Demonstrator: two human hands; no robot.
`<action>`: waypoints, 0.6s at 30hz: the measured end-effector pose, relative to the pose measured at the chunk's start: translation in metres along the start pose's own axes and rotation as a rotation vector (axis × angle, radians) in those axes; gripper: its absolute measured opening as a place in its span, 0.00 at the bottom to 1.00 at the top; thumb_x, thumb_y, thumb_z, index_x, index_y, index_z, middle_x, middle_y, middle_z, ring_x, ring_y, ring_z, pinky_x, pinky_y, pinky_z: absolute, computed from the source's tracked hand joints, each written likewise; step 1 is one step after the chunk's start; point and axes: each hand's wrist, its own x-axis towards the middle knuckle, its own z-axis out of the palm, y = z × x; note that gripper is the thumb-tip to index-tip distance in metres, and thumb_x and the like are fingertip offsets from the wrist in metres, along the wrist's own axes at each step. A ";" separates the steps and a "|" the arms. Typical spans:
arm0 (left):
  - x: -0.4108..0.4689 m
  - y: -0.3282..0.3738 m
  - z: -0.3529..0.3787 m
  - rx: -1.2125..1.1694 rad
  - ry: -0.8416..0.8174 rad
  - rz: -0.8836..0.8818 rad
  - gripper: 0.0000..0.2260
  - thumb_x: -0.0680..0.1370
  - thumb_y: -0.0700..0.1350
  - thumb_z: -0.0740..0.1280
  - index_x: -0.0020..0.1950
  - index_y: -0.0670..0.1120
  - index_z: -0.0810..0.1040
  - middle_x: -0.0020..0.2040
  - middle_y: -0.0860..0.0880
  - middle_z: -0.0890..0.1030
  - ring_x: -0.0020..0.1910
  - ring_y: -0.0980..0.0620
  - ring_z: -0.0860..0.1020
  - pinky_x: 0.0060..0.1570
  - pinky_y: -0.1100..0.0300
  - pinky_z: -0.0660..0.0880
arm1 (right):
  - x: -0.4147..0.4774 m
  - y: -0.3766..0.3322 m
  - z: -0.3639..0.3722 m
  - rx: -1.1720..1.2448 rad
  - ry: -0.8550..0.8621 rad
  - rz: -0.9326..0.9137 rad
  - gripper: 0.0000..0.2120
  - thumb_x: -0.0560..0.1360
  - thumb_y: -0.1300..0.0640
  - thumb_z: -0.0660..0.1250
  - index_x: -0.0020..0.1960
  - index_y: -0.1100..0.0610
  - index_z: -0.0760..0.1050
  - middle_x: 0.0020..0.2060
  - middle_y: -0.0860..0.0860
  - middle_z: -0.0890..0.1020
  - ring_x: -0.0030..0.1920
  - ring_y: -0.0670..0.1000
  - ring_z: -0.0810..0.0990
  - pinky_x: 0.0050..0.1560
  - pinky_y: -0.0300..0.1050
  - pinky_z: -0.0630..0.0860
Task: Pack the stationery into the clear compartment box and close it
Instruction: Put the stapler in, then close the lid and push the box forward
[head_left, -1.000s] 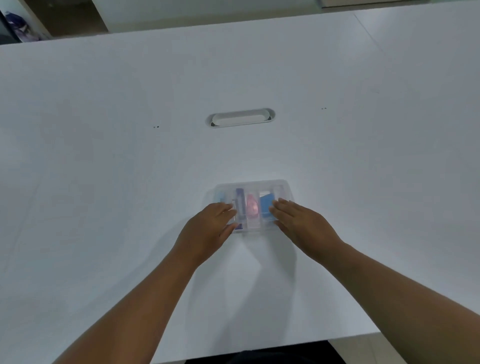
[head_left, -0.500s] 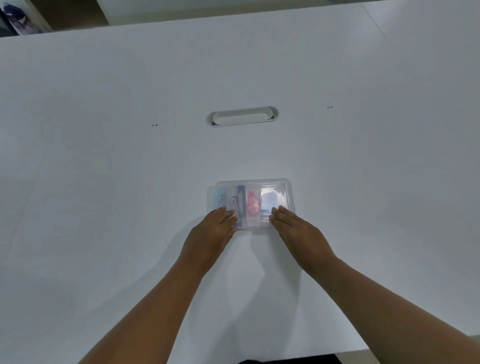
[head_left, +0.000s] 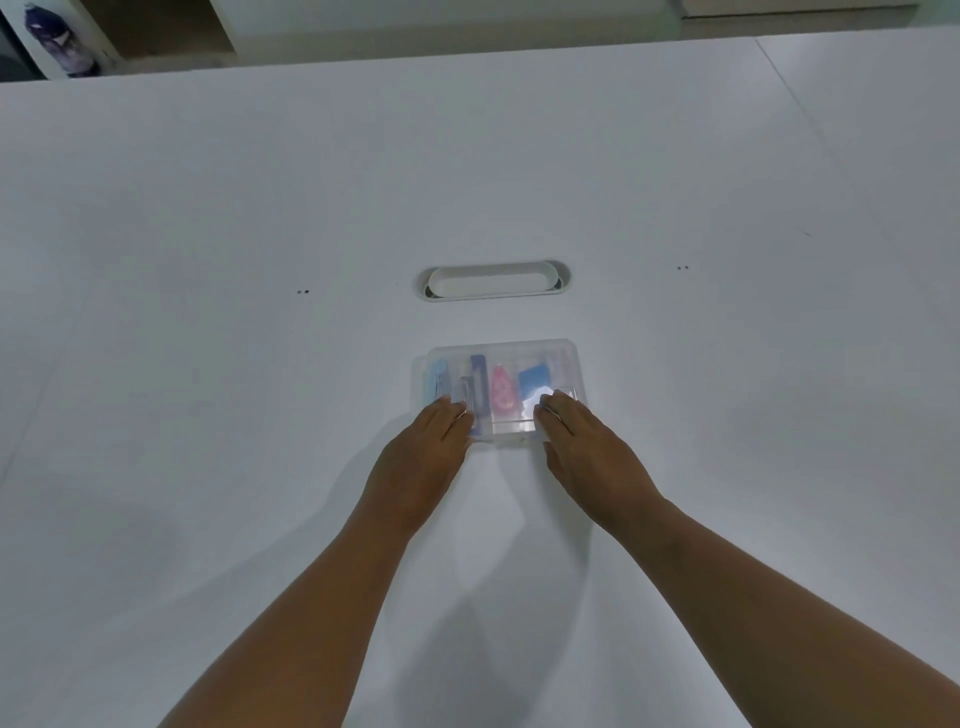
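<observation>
The clear compartment box (head_left: 524, 351) lies flat on the white table with its lid down. Through the lid I see a light blue item (head_left: 434, 379), a dark blue stick (head_left: 478, 379), a pink correction tape (head_left: 502, 395) and a blue square pad (head_left: 534, 384). My left hand (head_left: 421, 462) rests on the box's near left corner with its fingers on the lid and its thumb at the front edge. On the near right corner, my right hand (head_left: 587, 452) lies the same way. The fingers hide both front corners.
A white oval cable slot (head_left: 493, 280) is set into the table (head_left: 208, 364) just beyond the box. The table's far edge runs along the top, with a shelf and a dark object (head_left: 57, 44) behind it at the far left.
Both hands slid back from the middle of the lid to its near edge and spread toward the two front corners. The box has stayed in place.
</observation>
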 end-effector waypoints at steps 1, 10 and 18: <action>0.006 -0.002 0.001 0.012 0.004 0.004 0.16 0.76 0.40 0.69 0.62 0.37 0.74 0.60 0.39 0.78 0.63 0.41 0.74 0.50 0.48 0.80 | 0.006 0.002 0.000 -0.011 0.009 -0.004 0.22 0.69 0.66 0.71 0.62 0.65 0.74 0.60 0.59 0.79 0.63 0.58 0.77 0.61 0.48 0.76; 0.056 -0.023 0.006 -0.069 0.033 -0.066 0.23 0.75 0.46 0.66 0.67 0.37 0.70 0.66 0.39 0.74 0.69 0.42 0.68 0.66 0.49 0.69 | 0.059 0.022 0.014 -0.064 -0.021 0.030 0.26 0.79 0.51 0.57 0.72 0.64 0.61 0.71 0.59 0.69 0.73 0.57 0.64 0.74 0.51 0.57; 0.056 -0.028 0.011 -0.004 -0.001 -0.079 0.30 0.77 0.51 0.60 0.74 0.39 0.58 0.75 0.40 0.62 0.75 0.43 0.56 0.72 0.43 0.58 | 0.045 0.015 0.029 0.010 -0.045 0.164 0.34 0.79 0.44 0.52 0.77 0.60 0.44 0.78 0.57 0.50 0.78 0.56 0.45 0.76 0.55 0.50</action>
